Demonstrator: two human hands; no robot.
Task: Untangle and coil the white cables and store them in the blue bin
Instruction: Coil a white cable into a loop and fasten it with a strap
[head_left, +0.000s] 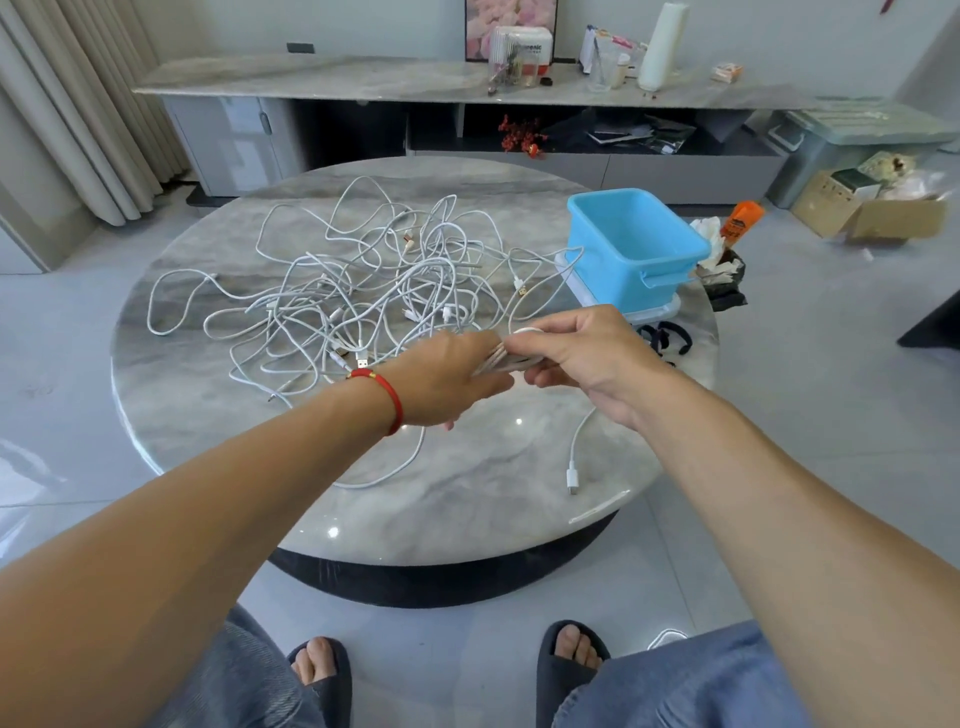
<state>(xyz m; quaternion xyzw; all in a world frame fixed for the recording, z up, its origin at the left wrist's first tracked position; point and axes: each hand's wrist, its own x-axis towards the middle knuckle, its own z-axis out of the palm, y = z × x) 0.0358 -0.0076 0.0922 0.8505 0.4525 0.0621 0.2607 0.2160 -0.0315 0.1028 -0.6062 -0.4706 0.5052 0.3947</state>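
Both hands, left hand (447, 379) and right hand (576, 353), pinch a partly coiled white cable bundle (501, 358) near the blue plastic bin (636, 244); tangled white cable pile (353, 291) lies left of it.

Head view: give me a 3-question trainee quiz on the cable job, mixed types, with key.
1. True or false: coiled cables already lie inside the blue bin.
2. What are the left hand and right hand holding together? A) a cable bundle B) the bin C) an orange bottle
3. Fill in: the cable pile lies on the table to the ___ of the bin.

Key: 1 false, none are visible in it; 2 A; 3 left.
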